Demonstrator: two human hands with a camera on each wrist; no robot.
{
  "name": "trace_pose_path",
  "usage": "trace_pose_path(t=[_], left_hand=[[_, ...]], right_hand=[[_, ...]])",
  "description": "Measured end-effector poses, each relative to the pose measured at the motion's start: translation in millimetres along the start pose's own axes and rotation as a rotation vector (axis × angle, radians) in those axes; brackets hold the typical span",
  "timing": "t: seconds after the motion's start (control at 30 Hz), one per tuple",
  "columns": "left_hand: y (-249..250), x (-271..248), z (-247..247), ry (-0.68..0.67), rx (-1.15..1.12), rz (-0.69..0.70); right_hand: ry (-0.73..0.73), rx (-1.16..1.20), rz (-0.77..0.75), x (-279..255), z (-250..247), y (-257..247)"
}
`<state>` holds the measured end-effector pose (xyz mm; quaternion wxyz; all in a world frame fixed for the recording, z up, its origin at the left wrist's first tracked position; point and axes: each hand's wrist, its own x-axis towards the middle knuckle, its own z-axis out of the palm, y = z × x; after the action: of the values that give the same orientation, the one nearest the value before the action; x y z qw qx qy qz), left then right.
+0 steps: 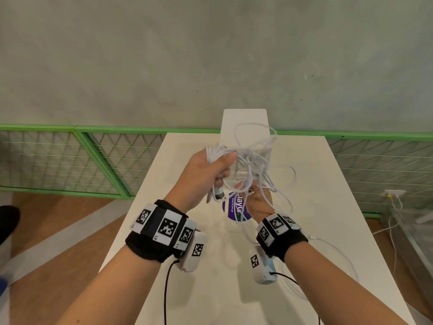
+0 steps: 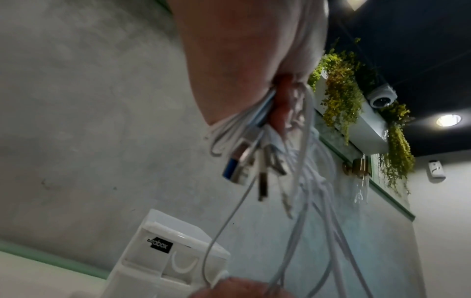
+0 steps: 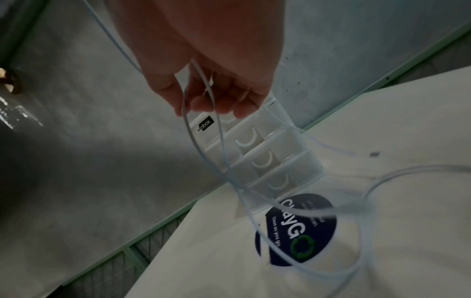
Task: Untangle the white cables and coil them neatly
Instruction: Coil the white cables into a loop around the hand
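Observation:
A tangled bundle of white cables (image 1: pixel 250 160) hangs in the air above the white table (image 1: pixel 339 207). My left hand (image 1: pixel 210 174) grips a bunch of strands in its fist, thumb on top. In the left wrist view several metal plug ends (image 2: pixel 244 161) dangle below that fist. My right hand (image 1: pixel 255 195) is lower and to the right, fingers curled around loose cable loops (image 3: pixel 201 125). One white strand (image 1: pixel 337 252) trails down across the table to the right. Most of the right hand's fingers are hidden behind the cables in the head view.
A white plastic drawer box (image 1: pixel 244 127) stands at the table's far end against the grey wall. A round dark blue sticker (image 1: pixel 235 207) lies on the table under my hands. Green mesh fence panels (image 1: pixel 70 158) run along both sides. More cables (image 1: pixel 393 207) hang at right.

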<state>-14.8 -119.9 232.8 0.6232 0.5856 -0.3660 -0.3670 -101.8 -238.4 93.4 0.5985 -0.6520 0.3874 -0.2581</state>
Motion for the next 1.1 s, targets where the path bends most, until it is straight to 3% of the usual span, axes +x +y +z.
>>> trace_pose_path(t=[0.13, 0.27, 0.4, 0.53, 0.67, 0.77, 0.87, 1.0, 1.1], left_hand=[[-4, 22, -22, 0.280, -0.020, 0.093], [-6, 35, -47, 0.447, -0.075, 0.098], [-15, 38, -66, 0.532, -0.042, 0.087], [-13, 37, -71, 0.614, -0.052, 0.127], [-9, 37, -76, 0.573, -0.004, 0.155], [-17, 38, -74, 0.535, 0.068, 0.158], [-22, 40, -68, 0.519, 0.038, 0.136], [-32, 39, -54, 0.374, 0.104, 0.142], [-41, 37, -42, 0.283, 0.126, 0.129]], right_hand=[[-0.040, -0.460, -0.055, -15, -11, 30], [-0.003, -0.425, -0.002, -29, -31, 58], [0.017, -0.577, 0.048, -28, -46, 71], [-0.107, -0.632, 0.241, -21, -61, 81], [-0.070, -0.697, 0.370, -24, -74, 98], [-0.140, -0.861, 0.456, -22, -78, 108], [-0.119, -0.848, 0.522, -22, -79, 111], [-0.003, -0.826, 0.318, -21, -70, 85], [0.076, -0.556, 0.029, -21, -57, 39]])
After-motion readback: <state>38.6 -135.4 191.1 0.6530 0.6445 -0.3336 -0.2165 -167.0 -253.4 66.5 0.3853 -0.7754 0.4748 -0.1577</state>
